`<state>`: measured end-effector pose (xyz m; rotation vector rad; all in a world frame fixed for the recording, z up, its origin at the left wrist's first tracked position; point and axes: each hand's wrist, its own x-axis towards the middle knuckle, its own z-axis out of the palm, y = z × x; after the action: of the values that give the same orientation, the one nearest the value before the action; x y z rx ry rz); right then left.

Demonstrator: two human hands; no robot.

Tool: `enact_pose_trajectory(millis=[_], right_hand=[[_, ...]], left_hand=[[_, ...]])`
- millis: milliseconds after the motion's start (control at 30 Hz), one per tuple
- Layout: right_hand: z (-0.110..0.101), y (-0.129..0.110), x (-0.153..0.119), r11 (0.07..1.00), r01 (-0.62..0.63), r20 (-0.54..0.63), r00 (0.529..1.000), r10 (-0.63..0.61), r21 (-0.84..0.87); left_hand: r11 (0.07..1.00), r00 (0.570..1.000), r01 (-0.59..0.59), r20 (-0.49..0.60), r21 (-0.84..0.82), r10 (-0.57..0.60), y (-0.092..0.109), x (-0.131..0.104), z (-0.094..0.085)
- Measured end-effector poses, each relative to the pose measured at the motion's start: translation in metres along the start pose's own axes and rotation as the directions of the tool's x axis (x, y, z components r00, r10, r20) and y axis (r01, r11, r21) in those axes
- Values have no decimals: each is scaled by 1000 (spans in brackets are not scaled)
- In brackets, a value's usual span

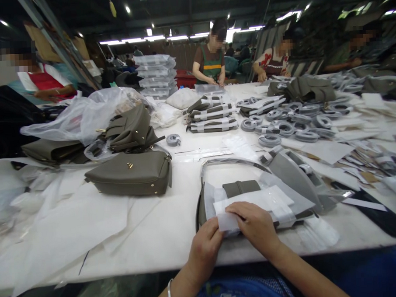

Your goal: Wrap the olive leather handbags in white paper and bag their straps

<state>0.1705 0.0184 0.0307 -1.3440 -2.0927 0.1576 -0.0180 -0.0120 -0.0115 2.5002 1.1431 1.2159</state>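
Note:
An olive bag (241,188) partly covered by white paper and clear wrap lies near the table's front edge, its wrapped handle arching behind it. My left hand (206,243) pinches the lower left corner of a small white sheet (228,222) at the bag's front. Bent over the same sheet, my right hand (255,222) presses its fingers on the upper edge. A longer white paper strip (275,196) runs across the bag to the right. Behind it on the right leans a grey padded piece (293,175). The fingertips of my right hand are partly hidden.
Unwrapped olive bags (130,173) sit on the left of the white table (149,238). Wrapped straps and grey coils (270,140) cover the back right. A dark mat (381,215) lies at the right edge. Several people work across the table.

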Motion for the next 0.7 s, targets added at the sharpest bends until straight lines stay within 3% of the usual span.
enact_pose_trajectory(millis=[300,500,700], right_hand=[[-1,-4,22,979,-143,171,971,168,-147],[0,2,45,951,-198,286,922,262,-236],[7,9,61,953,-224,254,928,272,-202]], left_hand=[[999,996,-2,-90,43,6,-6,-9,6],[975,996,-86,27,206,83,2,0,2],[941,995,-87,72,327,67,8,2,3]])
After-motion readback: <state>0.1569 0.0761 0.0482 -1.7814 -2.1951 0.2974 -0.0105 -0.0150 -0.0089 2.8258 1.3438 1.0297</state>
